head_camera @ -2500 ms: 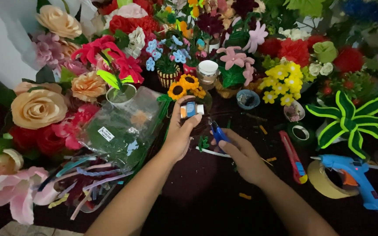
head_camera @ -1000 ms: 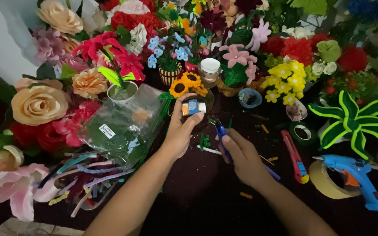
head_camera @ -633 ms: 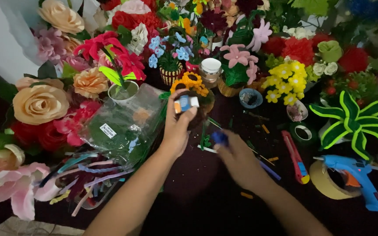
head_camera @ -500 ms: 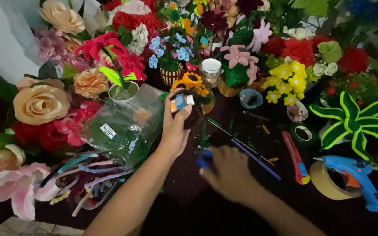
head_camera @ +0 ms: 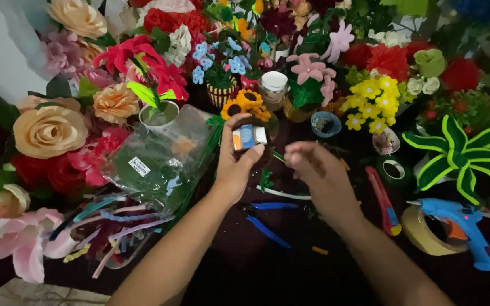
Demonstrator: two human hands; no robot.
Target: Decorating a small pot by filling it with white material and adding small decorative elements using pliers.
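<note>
A: What do we see first, going from the biggest thing down?

B: We see the dark surface (head_camera: 267, 266), crowded along its far edge with handmade flowers. The peach rose (head_camera: 49, 131) at the left is among the largest, with a striped green leaf piece (head_camera: 460, 156) at the right.

A: And nearer to us?

B: We see a clear plastic bag of green stems (head_camera: 160, 164) left of the hands, and a bunch of coloured pipe cleaners (head_camera: 106, 232) below it. At the right a blue glue gun (head_camera: 463, 224) lies against a roll of tape (head_camera: 423, 235), with a red cutter (head_camera: 384, 198) just beside them.

A: What are our hands doing?

B: Our left hand (head_camera: 233, 170) is raised above the surface, its grip closed on a small blue, white and orange block (head_camera: 249, 136) pinched between thumb and fingers. It sits just in front of the sunflowers (head_camera: 244, 105).

A: And the right?

B: Our right hand (head_camera: 316, 173) hovers near the left, fingers curled loosely. It is blurred, so we cannot tell whether it holds anything. Blue-handled pliers (head_camera: 267, 218) lie on the surface beneath the wrists.
</note>
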